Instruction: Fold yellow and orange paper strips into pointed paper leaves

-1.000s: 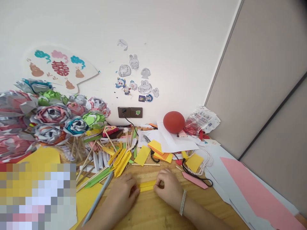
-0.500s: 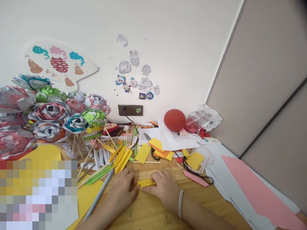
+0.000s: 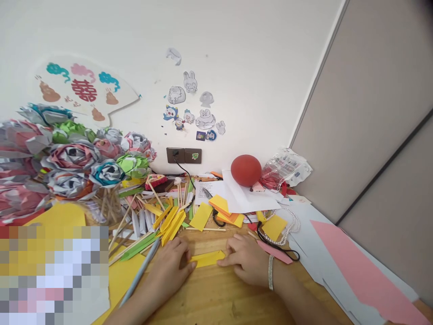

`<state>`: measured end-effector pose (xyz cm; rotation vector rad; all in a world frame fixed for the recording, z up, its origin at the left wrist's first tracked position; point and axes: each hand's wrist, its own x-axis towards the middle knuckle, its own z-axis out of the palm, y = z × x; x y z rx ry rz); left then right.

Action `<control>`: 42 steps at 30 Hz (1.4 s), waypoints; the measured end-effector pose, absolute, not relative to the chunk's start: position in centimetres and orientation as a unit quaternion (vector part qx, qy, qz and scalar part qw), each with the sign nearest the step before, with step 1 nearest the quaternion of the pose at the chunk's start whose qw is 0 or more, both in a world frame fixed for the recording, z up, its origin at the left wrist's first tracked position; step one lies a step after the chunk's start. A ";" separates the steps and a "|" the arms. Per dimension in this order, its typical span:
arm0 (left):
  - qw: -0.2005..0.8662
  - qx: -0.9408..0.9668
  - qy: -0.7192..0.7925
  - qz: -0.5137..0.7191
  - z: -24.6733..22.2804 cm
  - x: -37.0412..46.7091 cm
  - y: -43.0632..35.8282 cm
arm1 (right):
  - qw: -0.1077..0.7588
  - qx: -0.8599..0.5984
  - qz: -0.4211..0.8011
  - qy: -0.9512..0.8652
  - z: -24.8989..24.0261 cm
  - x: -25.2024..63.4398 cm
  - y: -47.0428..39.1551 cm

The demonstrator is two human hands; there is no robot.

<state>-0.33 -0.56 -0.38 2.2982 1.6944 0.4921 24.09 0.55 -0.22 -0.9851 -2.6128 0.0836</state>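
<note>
Pinching one end of a folded yellow paper strip (image 3: 208, 258): left hand (image 3: 172, 262). Right hand (image 3: 250, 261) touches the other end, can't tell if pinched. Strip lies on wooden table (image 3: 209, 300) between hands. Beyond: folded yellow paper pieces (image 3: 173, 226), white sheet (image 3: 248, 203), red balloon (image 3: 246, 170), cartoon stickers (image 3: 205, 119) on wall (image 3: 253, 67).

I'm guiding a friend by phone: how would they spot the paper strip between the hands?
Find the wooden table, then the left hand and right hand at its near side. Between them a folded yellow strip lies crosswise, a hand at each end. Unlike the yellow folded pieces clustered behind the left hand, it lies by itself.
</note>
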 end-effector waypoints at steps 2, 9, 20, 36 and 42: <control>0.117 0.790 0.573 0.182 -0.7 -0.5 -0.5 | 0.177 -0.339 0.033 -0.923 -0.1 24.3 0.5; -0.010 0.884 0.426 0.192 -0.7 -0.6 -0.7 | 0.226 -0.308 -0.018 -0.924 -1.2 23.0 1.0; -0.135 0.907 0.390 0.085 -0.9 0.3 -0.9 | 0.176 -0.283 -0.203 -0.921 -2.4 21.1 1.4; -0.164 0.904 0.381 0.101 -1.0 0.5 -0.7 | 0.190 -0.295 -0.156 -0.923 -2.7 20.7 1.6; -0.133 0.903 0.383 0.140 -1.5 0.4 -0.3 | 0.203 -0.345 -0.095 -0.911 -3.1 20.7 1.8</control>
